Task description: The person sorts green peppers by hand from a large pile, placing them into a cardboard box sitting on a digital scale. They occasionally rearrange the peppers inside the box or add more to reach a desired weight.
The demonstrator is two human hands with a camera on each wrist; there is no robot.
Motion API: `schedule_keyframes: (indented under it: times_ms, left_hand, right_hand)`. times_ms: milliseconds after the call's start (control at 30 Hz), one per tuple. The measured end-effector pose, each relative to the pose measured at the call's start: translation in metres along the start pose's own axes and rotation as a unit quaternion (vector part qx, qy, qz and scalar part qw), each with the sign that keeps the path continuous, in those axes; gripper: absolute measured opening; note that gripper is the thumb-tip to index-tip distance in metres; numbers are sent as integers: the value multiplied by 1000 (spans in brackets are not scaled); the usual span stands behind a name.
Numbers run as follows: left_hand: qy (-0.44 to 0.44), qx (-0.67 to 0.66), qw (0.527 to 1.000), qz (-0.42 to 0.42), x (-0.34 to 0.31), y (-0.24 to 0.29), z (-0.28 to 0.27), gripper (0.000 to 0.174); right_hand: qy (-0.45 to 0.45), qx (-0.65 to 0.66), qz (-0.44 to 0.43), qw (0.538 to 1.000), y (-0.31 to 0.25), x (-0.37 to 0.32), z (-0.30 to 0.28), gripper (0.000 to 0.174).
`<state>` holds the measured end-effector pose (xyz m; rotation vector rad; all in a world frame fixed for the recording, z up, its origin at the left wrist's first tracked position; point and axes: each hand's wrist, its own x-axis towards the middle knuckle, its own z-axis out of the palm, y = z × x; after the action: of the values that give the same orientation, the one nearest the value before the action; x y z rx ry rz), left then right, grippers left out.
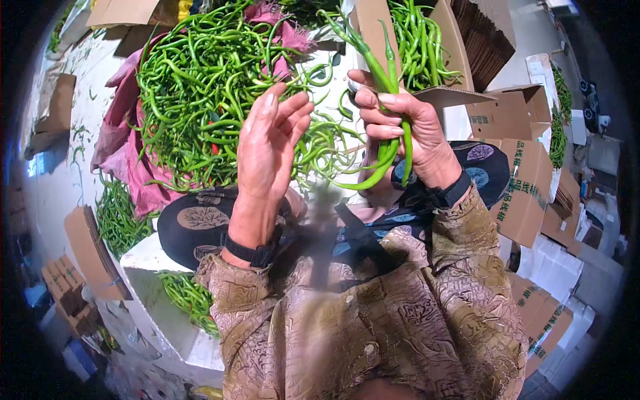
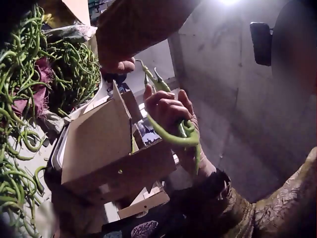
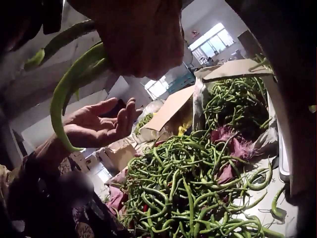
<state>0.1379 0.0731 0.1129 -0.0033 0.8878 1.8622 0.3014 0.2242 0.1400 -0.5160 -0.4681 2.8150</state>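
Note:
In the head view my right hand (image 1: pixel 407 127) grips a small bunch of long green chili peppers (image 1: pixel 389 150), stems up and curved tips hanging below the fist. To its left my left hand (image 1: pixel 267 143) is raised with relaxed, slightly bent fingers and holds nothing. The right wrist view also shows the left hand (image 3: pixel 101 124) with its palm turned up. Beyond both hands lies a big heap of green chili peppers (image 1: pixel 193 100) on a pink sack (image 1: pixel 123 143), with a few red ones among them.
An open cardboard box (image 1: pixel 463 40) holding green peppers stands at the upper right. More printed cartons (image 1: pixel 523 187) are stacked on the right. At lower left, a white foam box (image 1: pixel 150 287) contains peppers, beside another pepper pile (image 1: pixel 120 217) and folded cardboard (image 1: pixel 90 250).

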Motion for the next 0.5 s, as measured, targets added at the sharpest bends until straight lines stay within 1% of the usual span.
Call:
schedule_keyframes:
  times_ms: [67, 133, 167, 267, 400, 467, 500]
  left_hand:
    - [-3, 18, 1000, -10, -3, -1, 4, 39]
    - [-15, 34, 999, -13, -5, -1, 6, 39]
    - [-13, 44, 999, -12, -7, -1, 10, 39]
    - [-22, 66, 997, -22, -8, -1, 10, 38]
    - [-20, 84, 996, -24, -11, -4, 11, 38]
    - [-19, 96, 995, -33, -11, -4, 14, 37]
    - [-17, 97, 994, -37, -11, -5, 15, 38]
  right_hand:
    - [-3, -7, -9, 1000, -7, -3, 2, 53]
    - [-37, 30, -19, 999, -13, -4, 2, 57]
    - [-61, 22, -32, 997, -16, -5, -2, 60]
    - [-48, 8, -60, 997, -29, -12, 8, 60]
    - [-32, -16, -105, 994, -67, -33, 22, 58]
    - [28, -78, -162, 983, -94, -44, 30, 40]
    - [36, -95, -175, 979, -110, -48, 32, 37]
